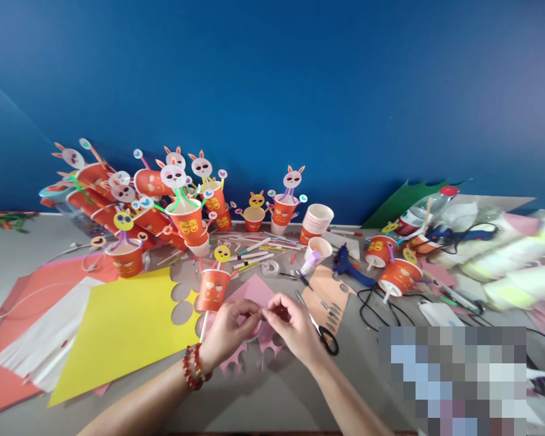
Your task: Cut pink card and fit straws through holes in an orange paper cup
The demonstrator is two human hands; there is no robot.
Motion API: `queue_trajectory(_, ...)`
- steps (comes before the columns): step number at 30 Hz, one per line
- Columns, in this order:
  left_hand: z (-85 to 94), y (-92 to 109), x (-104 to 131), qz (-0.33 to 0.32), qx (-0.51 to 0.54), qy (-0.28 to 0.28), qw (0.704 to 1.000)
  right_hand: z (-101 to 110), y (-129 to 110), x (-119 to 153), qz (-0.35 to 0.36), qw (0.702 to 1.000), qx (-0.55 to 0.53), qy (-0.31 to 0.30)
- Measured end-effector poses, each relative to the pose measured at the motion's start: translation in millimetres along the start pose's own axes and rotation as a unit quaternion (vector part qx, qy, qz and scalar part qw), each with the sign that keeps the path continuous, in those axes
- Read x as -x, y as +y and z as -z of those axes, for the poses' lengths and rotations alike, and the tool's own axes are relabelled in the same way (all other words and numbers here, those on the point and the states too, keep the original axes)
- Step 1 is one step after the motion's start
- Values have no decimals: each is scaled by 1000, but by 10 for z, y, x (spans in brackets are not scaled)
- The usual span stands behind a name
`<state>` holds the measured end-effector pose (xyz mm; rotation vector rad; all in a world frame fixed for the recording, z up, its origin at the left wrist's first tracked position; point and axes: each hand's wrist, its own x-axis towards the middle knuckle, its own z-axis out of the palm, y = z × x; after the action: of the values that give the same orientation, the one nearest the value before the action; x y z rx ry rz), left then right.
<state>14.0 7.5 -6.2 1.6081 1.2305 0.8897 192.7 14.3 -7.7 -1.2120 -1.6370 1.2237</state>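
My left hand [231, 330], with red bead bracelets [193, 367] at the wrist, meets my right hand [295, 330] over a pink paper sheet [254, 290] with round cut-outs. Thumbs and forefingers of both hands are pinched together around something too small to make out. Just beyond my left hand is a red cup [212, 289] with a yellow bunny face [222, 253] and a white stick below it. Black-handled scissors [329, 340] lie to the right of my right hand, by a peach paper sheet [329, 290].
Decorated red cups [184, 221] crowd the back left. Yellow paper [122, 327] lies at left. Markers [254, 261] and stacked cups [318, 221] are at the back centre. A blue glue gun [352, 269], black cables and plastic-wrapped rolls [504, 254] occupy the right.
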Motion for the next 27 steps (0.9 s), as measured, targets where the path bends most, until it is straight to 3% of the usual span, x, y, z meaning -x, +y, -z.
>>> queue_trajectory(10, -20, -52, -7, 31, 28, 7, 999, -72, 68, -3, -19, 998, -63, 5)
queue_trajectory(27, -50, -143, 0, 21, 83, 19, 996, -126, 195, -9, -32, 992, -117, 33)
